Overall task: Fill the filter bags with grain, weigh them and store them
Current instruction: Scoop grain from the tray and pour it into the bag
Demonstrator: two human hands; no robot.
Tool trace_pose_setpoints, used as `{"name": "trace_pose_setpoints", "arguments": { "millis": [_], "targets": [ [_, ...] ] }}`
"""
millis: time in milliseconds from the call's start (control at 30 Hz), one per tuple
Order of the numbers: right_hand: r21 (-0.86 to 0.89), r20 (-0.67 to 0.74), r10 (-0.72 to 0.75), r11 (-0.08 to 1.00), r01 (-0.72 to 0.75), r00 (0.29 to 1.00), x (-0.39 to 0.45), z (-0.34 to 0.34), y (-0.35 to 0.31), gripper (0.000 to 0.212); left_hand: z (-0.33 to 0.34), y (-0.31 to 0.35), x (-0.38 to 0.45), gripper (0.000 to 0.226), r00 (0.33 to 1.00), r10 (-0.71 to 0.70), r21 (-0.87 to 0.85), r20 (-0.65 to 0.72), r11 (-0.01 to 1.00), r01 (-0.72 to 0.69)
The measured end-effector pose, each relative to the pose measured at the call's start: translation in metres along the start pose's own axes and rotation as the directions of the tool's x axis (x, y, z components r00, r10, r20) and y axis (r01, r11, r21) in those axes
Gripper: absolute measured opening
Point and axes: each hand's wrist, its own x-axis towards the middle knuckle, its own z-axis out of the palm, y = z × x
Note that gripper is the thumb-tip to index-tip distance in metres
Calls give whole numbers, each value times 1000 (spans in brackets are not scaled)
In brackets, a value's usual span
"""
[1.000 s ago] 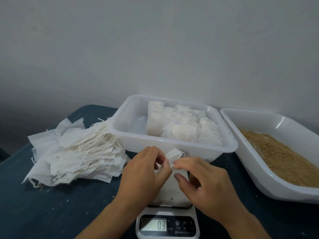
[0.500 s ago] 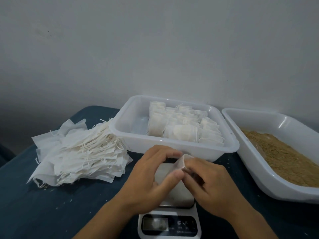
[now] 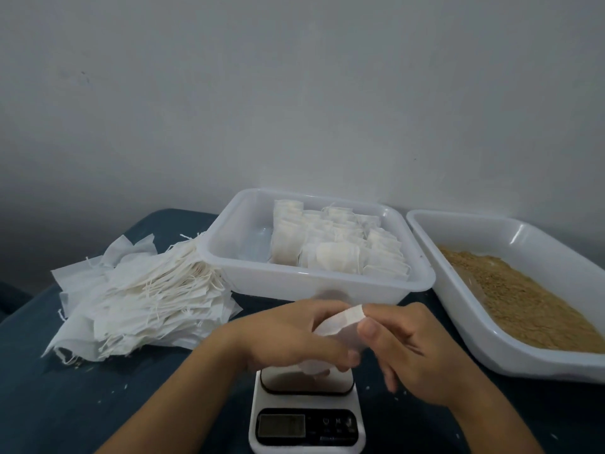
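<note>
Holding one filter bag over the scale at the table's near edge, we pinch it with left hand and right hand close together.

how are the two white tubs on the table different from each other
The middle tub holds filled filter bags standing in rows; the right tub holds loose brown grain. The middle tub sits wholly in view behind the scale; the right tub runs off the frame's edge. Both are white plastic with rounded rims.
</note>
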Motion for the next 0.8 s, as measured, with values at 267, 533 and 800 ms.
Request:
{"name": "trace_pose_setpoints", "arguments": {
  "millis": [267, 533, 800],
  "targets": [
    [-28, -49, 217, 975, -219, 975, -4, -38, -8, 66, 24, -14, 30, 27, 963, -84, 126, -258, 985, 120],
    [-447, -626, 532, 354, -822, 570, -21, -154, 53, 32, 33, -24, 28, 36, 876, 145, 93, -459, 989, -115],
    [-619, -416, 788, 120, -777, 453, -19, -150, 83, 23, 55, -29, 40, 33, 883, 163, 138, -440, 984, -113]
  ]
}}
